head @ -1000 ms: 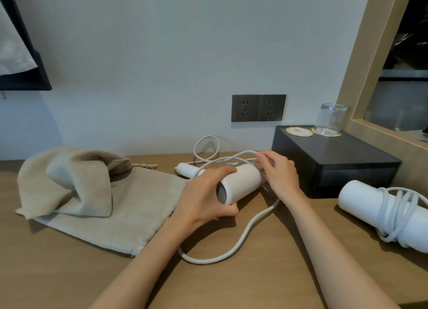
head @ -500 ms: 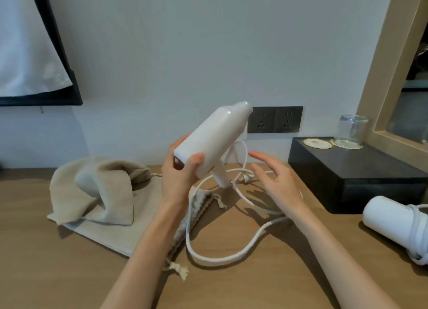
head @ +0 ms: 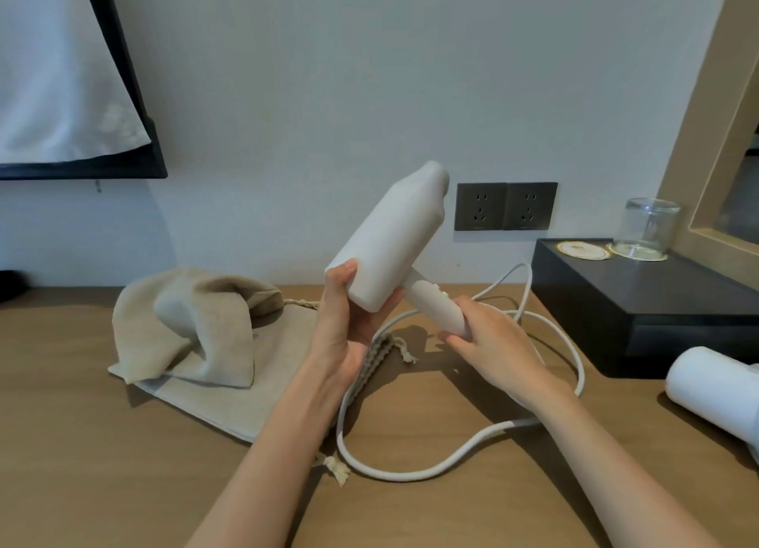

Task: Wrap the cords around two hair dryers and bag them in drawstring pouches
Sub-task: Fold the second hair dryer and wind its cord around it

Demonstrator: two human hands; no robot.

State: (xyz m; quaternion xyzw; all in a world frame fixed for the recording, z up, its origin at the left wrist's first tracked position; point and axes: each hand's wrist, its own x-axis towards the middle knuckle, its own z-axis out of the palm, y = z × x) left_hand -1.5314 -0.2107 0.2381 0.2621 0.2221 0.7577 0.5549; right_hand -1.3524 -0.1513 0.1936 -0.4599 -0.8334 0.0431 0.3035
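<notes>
1. The hair dryer (head: 394, 239) is held up off the table (head: 102, 465) at the middle of the frame, with both hands on it.
2. The left hand (head: 349, 326) grips the lower end of the barrel. The right hand (head: 488, 342) is curled round the foot of the handle. The hands are close together but not touching.
3. The barrel's long axis slants from lower left to upper right, toward the wall sockets (head: 505, 206). The handle points down and right into the right hand.
4. The cord (head: 410, 471) lies unwound on the table in a wide loop below and to the right of the hands. The right hand is nearer the end where it leaves the handle, so winding likely falls to that hand while the left steadies the barrel.
5. The pouches (head: 197, 330) lie left of centre, on the left hand's side. The second hair dryer (head: 714, 387) rests at the right edge.
</notes>
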